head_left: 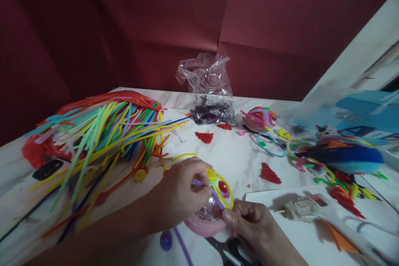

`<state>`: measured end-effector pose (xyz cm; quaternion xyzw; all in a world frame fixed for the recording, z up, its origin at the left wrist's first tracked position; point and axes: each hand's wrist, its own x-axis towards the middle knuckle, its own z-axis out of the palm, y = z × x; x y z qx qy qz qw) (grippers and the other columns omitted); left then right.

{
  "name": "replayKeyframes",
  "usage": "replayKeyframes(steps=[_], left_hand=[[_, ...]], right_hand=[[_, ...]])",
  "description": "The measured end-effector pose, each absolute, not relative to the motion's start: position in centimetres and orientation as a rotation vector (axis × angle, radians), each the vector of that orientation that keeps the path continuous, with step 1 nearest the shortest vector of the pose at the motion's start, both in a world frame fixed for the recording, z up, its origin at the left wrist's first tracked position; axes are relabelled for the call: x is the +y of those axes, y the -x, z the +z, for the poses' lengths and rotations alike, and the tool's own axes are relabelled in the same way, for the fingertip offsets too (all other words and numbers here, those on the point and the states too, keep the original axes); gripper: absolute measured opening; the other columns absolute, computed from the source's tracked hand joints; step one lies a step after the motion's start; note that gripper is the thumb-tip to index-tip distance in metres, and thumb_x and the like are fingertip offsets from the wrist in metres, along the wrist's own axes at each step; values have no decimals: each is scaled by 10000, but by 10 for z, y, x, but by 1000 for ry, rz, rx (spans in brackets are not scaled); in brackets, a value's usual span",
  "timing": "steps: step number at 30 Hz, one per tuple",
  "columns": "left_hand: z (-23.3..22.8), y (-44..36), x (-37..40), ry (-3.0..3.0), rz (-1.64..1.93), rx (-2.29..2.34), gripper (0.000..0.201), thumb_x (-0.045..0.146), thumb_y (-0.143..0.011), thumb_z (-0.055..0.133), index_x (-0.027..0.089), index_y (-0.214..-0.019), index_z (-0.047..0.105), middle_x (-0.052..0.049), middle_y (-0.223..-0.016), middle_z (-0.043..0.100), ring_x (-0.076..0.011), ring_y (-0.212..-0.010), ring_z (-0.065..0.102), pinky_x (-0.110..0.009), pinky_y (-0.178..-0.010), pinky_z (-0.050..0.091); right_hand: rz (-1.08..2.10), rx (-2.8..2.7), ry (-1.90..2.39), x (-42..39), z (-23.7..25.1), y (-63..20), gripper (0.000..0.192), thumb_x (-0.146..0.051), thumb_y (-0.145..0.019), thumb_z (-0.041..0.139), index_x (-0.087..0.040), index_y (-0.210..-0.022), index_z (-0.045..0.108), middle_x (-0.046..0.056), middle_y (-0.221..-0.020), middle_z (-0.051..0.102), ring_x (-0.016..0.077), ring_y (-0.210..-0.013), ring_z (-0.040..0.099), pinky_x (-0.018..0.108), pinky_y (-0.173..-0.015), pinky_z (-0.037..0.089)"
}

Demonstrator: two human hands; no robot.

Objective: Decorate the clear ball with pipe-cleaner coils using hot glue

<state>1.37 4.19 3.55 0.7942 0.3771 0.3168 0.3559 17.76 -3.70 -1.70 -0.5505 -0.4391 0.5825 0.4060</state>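
My left hand (pixel 177 193) pinches a purple pipe cleaner (pixel 199 183) against a small round craft piece (pixel 215 203) wound in yellow, pink and red pipe cleaners. My right hand (pixel 255 226) grips the same craft piece from the lower right, thumb on its edge. The piece sits just above the white marble-patterned table (pixel 233 158). A purple strand (pixel 182 245) trails down from it toward me.
A big heap of coloured pipe cleaners (pixel 102 129) on a red bag lies left, a phone (pixel 46 169) beside it. A clear plastic bag (pixel 208 87) stands at the back. A finished pink coil (pixel 260 118), a glue gun (pixel 302 208), scissors (pixel 226 249) and scraps lie right.
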Motion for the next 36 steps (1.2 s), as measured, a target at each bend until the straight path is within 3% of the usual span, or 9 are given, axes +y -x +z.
replayKeyframes(steps=[4, 9, 12, 15, 18, 21, 25, 29, 36], left_hand=[[36, -15, 39, -2060, 866, 1041, 110, 56, -620, 537, 162, -629, 512, -69, -865, 651, -192, -867, 616, -314, -731, 516], [40, -17, 33, -2081, 903, 1067, 135, 45, -617, 545, 173, -617, 505, -32, -798, 639, -174, -846, 608, -296, -741, 498], [38, -18, 33, -2069, 910, 1048, 130, 50, -633, 527, 175, -620, 492, -20, -757, 601, -168, -818, 599, -277, -707, 499], [36, -18, 33, -2043, 908, 1029, 108, 67, -648, 522, 171, -629, 502, -26, -765, 582, -173, -827, 590, -274, -698, 497], [36, -17, 34, -2024, 881, 1029, 107, 71, -646, 524, 172, -621, 497, -23, -762, 581, -173, -834, 584, -264, -703, 486], [37, -16, 36, -2048, 838, 1010, 103, 75, -639, 541, 169, -623, 503, -17, -770, 587, -170, -843, 577, -273, -761, 462], [39, -14, 37, -2038, 807, 978, 132, 71, -646, 531, 179, -722, 520, 9, -802, 587, -151, -843, 569, -239, -745, 447], [46, -13, 36, -1969, 740, 1005, 269, 30, -640, 522, 192, -852, 550, 46, -804, 595, -97, -736, 547, -164, -632, 424], [46, -14, 37, -1974, 736, 1069, 201, 46, -647, 534, 169, -802, 571, 49, -756, 607, -85, -655, 520, -158, -556, 381]], right_hand=[[1435, -1082, 1387, -34, -20, -178, 634, -701, -654, 656, -149, -597, 351, -70, -472, 262, 26, -433, 147, 168, -416, 84], [1300, -1081, 1371, -35, -22, -180, 601, -633, -631, 711, -160, -699, 346, -51, -584, 336, 60, -514, 278, 145, -447, 201], [976, -1211, 1476, -38, -24, -181, 462, -540, -727, 677, -171, -840, 422, -35, -656, 416, 94, -570, 385, 160, -485, 326], [513, -1494, 1397, -37, -26, -186, 424, -464, -827, 621, -218, -1129, 454, 25, -958, 527, 147, -833, 517, 200, -688, 452], [320, -1736, 1230, -30, -27, -192, 464, -458, -900, 548, -285, -1293, 371, 45, -1259, 416, 179, -1153, 422, 232, -900, 431], [379, -1815, 1232, -24, -26, -196, 558, -526, -896, 518, -307, -1361, 302, 49, -1381, 293, 200, -1287, 260, 292, -1011, 361], [422, -1855, 1200, -22, -25, -197, 618, -542, -873, 539, -352, -1389, 255, 36, -1420, 223, 207, -1314, 188, 358, -1052, 295], [406, -1911, 1128, -23, -21, -197, 595, -480, -898, 536, -319, -1402, 264, 50, -1437, 167, 203, -1320, 161, 322, -1047, 302], [315, -2066, 974, -21, -9, -193, 417, -280, -967, 437, -290, -1375, 350, 93, -1450, 75, 266, -1310, 181, 395, -1026, 331]])
